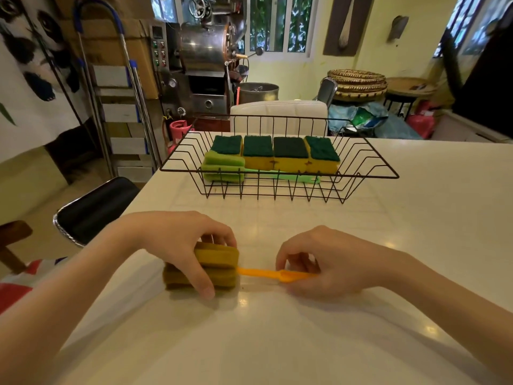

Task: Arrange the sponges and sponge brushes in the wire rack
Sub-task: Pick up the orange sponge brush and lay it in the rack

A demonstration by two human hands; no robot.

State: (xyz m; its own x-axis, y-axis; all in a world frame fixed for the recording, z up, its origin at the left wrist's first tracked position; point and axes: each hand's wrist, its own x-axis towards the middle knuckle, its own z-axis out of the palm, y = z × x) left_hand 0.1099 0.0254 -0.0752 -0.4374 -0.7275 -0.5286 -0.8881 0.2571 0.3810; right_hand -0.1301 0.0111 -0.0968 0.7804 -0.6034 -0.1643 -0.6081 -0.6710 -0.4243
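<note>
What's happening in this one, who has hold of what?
A person is loading a wire rack on a white table. Four yellow sponges with green scrub tops already sit in a row inside it, with a green sponge brush lying in front of them. The last piece, an orange sponge brush, is still on the table near the person: the left hand grips its sponge head, and the right hand pinches its handle.
</note>
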